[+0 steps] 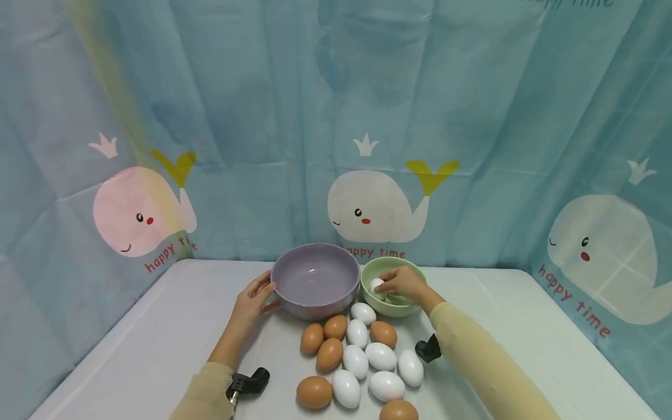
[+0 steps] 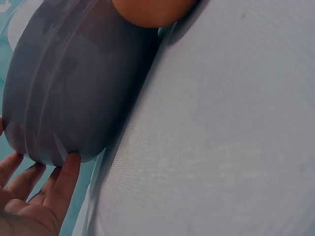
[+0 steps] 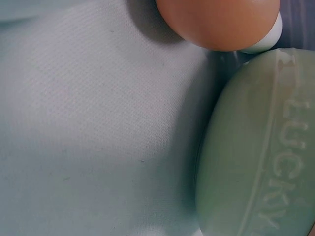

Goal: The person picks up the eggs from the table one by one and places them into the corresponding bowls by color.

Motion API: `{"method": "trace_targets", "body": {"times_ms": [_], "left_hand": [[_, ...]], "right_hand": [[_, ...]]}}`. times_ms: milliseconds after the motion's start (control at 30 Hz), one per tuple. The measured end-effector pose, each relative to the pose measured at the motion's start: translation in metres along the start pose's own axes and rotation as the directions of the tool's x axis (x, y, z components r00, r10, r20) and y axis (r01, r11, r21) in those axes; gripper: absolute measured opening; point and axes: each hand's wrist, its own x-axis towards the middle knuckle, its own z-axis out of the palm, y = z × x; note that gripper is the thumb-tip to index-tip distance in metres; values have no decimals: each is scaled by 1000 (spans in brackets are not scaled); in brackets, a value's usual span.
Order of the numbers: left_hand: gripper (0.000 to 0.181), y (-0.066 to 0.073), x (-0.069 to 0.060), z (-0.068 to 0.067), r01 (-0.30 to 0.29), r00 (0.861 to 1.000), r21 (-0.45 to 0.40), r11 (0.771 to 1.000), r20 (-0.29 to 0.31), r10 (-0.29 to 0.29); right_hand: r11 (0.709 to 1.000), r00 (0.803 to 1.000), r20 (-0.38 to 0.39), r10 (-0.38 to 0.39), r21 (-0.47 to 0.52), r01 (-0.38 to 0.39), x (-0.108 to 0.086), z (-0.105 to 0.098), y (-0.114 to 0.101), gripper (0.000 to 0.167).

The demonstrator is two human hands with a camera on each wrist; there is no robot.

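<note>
Left arm point(image 1: 207, 391): stretched away from the near left side.
Right arm point(image 1: 488, 356): slanting far and leftward.
White egg point(image 1: 376, 289): at the mouth of the green bowl point(image 1: 396, 311), right of the left hand point(image 1: 254, 299); whether it touches the bottom is hidden.
Right hand point(image 1: 409, 284): pinching that egg.
Left hand: fingers loosely extended, tips touching the left side of the purple bowl point(image 1: 315, 281).

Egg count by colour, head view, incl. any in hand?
White eggs: 8 (7 on the table, 1 in the right hand)
Brown eggs: 6 (one cut by the frame edge)
Total: 14 visible
</note>
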Motion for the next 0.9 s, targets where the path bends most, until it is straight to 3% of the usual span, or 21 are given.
{"method": "trace_targets", "body": {"times_ms": [467, 733, 900], "left_hand": [[55, 1, 0, -1, -12, 1000, -5, 1000, -4, 12], [58, 0, -1, 1, -6, 1000, 1, 1000, 6, 6], [57, -1, 0, 0, -4, 1000, -4, 1000, 2, 4]], "right_hand": [[1000, 1000, 2, 1, 1, -1, 2, -1, 2, 47], [1000, 999, -51, 12, -18, -13, -5, -6, -4, 50], [999, 997, -64, -35, 29, 37, -14, -19, -13, 50]]}}
